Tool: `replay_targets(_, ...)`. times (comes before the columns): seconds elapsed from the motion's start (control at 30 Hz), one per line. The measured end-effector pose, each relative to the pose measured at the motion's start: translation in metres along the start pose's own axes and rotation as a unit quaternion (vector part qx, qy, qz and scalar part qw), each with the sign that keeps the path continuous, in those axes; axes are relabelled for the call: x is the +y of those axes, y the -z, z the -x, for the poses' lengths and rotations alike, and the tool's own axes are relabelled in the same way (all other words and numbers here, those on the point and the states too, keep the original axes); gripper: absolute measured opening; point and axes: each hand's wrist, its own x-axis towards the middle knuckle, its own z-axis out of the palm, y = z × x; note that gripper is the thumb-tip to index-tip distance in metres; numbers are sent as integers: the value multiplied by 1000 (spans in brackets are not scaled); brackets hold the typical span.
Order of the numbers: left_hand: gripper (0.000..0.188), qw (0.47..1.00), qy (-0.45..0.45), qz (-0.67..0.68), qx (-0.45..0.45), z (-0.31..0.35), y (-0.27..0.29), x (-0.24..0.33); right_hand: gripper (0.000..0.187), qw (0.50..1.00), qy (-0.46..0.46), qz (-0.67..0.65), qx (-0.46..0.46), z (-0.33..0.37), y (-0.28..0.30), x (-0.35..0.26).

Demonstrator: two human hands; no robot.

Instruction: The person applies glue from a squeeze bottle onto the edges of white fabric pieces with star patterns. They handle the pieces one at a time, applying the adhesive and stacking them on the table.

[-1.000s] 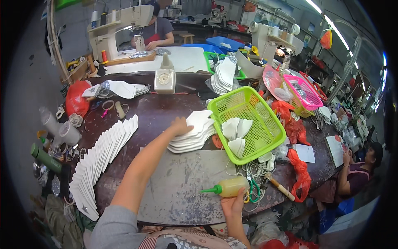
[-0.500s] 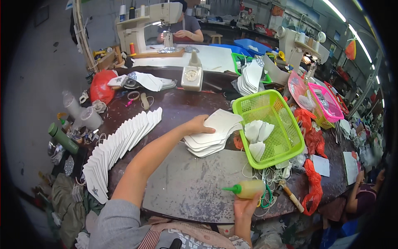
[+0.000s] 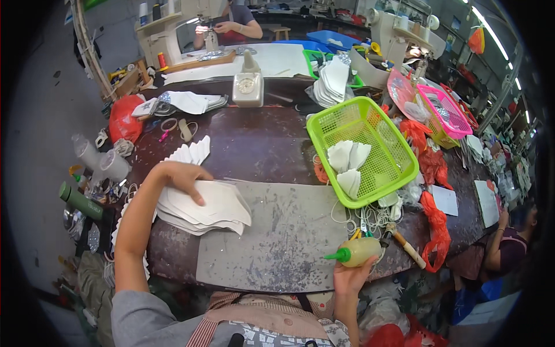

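My left hand (image 3: 186, 178) grips a stack of white curved cut pieces (image 3: 214, 213) at its upper edge, the thumb lying across the top piece. The stack overlaps the left end of a grey, stained board (image 3: 277, 243). Behind it, a fanned row of similar white pieces (image 3: 199, 150) shows in part; my arm and the stack hide much of the row. Low on the right, my right hand (image 3: 352, 276) is wrapped round a squeeze bottle (image 3: 363, 253) with yellowish contents. Its green nozzle points left, above the board's right end.
A green plastic basket (image 3: 409, 182) holds several white pieces. Cords, scissors (image 3: 362, 230) and a wooden-handled tool (image 3: 409, 247) lie below it. A pale container (image 3: 248, 89) stands at the back. Red bags (image 3: 436, 231) line the right; a co-worker (image 3: 237, 26) sits beyond a sewing machine (image 3: 162, 37).
My left hand has moved left with the white stack, from beside the basket to the board's left end. The bottle in my right hand has shifted slightly right and up.
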Motion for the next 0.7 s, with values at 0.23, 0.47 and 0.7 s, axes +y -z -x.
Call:
replay_targets(0.23, 64, 943, -32, 128, 305, 12, -78, -106, 67, 995, 4, 93, -18, -10, 7, 15)
replay_targets(0.47, 58, 875, -26, -49, 481, -10, -124, -69, 68, 997, 1, 70, -20, -12, 12, 11)
replay_targets(0.7, 84, 855, 112, -30, 505, -32, -131, -77, 66, 995, -1, 96, -37, -15, 20, 11)
